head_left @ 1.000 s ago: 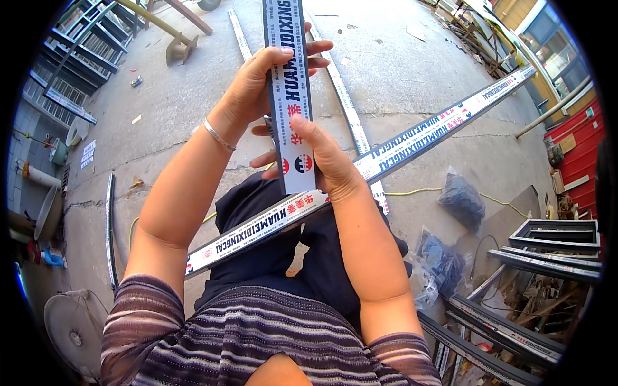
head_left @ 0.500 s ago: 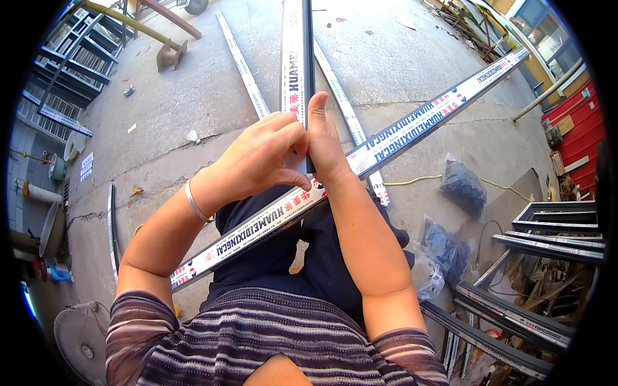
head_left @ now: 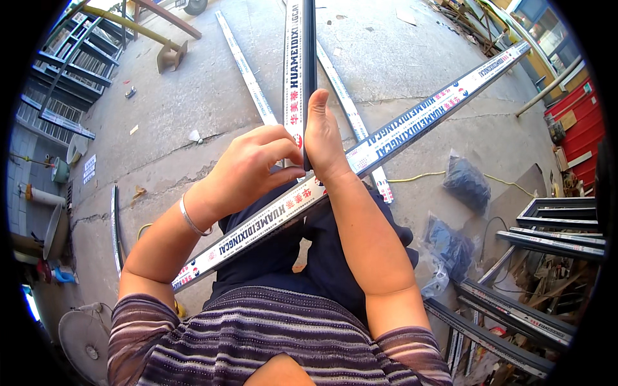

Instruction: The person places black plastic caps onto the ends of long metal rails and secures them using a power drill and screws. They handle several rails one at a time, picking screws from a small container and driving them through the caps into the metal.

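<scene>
A long dark metal profile bar with white printed film (head_left: 293, 71) stretches away from me, its near end between my hands. My right hand (head_left: 326, 141) lies along its dark right side, thumb up, the other fingers mostly hidden as they hold it. At the near end's left edge, my left hand (head_left: 252, 159) has curled fingers, thumb close to the index finger; whatever they pinch is too small to make out. Beneath both hands, a second film-covered profile bar (head_left: 412, 132) crosses my lap slantwise, from lower left to upper right.
Two more profile bars, one left (head_left: 244, 67) and one right (head_left: 344, 96), lie on the concrete floor ahead. Clear bags of dark pieces (head_left: 466, 183) rest at right, near stacked frames (head_left: 557, 212). A fan (head_left: 90, 347) stands at lower left, and a yellow post (head_left: 132, 26) at upper left.
My left hand has shifted slightly left and its thumb and index finger have drawn closer together. More of the bar's printed face shows. The right hand stays against the bar.
</scene>
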`<act>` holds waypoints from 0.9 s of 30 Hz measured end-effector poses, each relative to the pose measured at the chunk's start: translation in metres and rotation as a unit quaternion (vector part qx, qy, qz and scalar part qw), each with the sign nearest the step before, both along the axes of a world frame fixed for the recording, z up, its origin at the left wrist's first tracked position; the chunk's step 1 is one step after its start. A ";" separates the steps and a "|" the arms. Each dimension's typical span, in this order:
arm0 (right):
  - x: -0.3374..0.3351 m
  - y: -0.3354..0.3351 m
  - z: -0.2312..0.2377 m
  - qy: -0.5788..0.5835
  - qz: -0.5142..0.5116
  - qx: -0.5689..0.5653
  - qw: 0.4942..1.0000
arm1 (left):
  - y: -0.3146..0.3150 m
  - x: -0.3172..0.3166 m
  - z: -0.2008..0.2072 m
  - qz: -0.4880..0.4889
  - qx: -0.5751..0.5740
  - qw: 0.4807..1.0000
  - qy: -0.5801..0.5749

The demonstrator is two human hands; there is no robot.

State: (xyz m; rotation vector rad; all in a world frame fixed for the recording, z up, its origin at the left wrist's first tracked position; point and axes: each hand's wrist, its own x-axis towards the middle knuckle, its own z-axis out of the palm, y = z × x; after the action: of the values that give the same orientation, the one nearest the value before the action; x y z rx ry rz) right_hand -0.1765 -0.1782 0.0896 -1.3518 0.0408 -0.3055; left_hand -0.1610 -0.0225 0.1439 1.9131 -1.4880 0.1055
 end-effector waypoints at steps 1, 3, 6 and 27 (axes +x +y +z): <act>0.001 -0.001 0.000 0.000 -0.002 0.001 1.000 | 0.000 -0.001 -0.001 -0.002 0.001 1.000 0.000; 0.001 -0.002 -0.001 0.001 -0.041 -0.024 0.999 | -0.001 -0.001 -0.003 -0.003 0.000 1.000 0.001; -0.002 0.001 0.004 0.008 -0.064 -0.032 0.997 | -0.001 0.000 -0.003 -0.011 0.016 1.000 -0.018; 0.007 -0.006 0.000 0.019 -0.009 0.051 0.998 | -0.010 0.025 -0.015 0.127 -0.022 0.986 -0.107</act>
State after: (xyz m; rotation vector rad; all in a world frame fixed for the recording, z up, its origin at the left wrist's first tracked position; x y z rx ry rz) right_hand -0.1693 -0.1842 0.0900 -1.2563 0.0982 -0.2897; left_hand -0.1362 -0.0327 0.1288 2.1009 -1.3546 0.4688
